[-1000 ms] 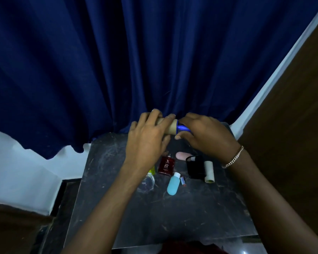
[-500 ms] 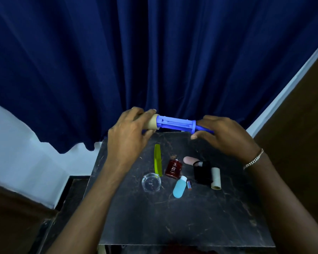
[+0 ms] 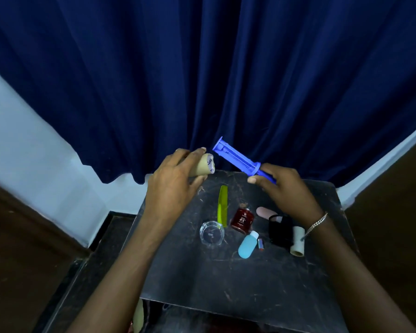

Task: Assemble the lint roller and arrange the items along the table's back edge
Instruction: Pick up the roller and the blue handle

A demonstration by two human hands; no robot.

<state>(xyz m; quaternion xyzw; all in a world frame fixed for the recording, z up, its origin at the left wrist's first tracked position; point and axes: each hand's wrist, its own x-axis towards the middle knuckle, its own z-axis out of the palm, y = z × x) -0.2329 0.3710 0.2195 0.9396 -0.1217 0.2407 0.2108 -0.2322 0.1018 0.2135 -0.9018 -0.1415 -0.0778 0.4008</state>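
The left hand (image 3: 175, 181) grips the tan paper roll (image 3: 203, 165). The right hand (image 3: 283, 188) grips the blue roller handle (image 3: 238, 159), apart from the roll, above the tabletop (image 3: 250, 280).

Near half of table (image 3: 238, 284): bare, open from 6 o'clock.
Centre: comb (image 3: 222, 205), jar (image 3: 211, 233), red bottle (image 3: 242, 219), blue bottle (image 3: 247, 243), black box (image 3: 280, 230), tube (image 3: 297, 240) clustered close.
12 o'clock: curtain (image 3: 202, 80) behind back edge.

Roll (image 3: 203, 165) now off blue handle (image 3: 238, 159) — parts apart.
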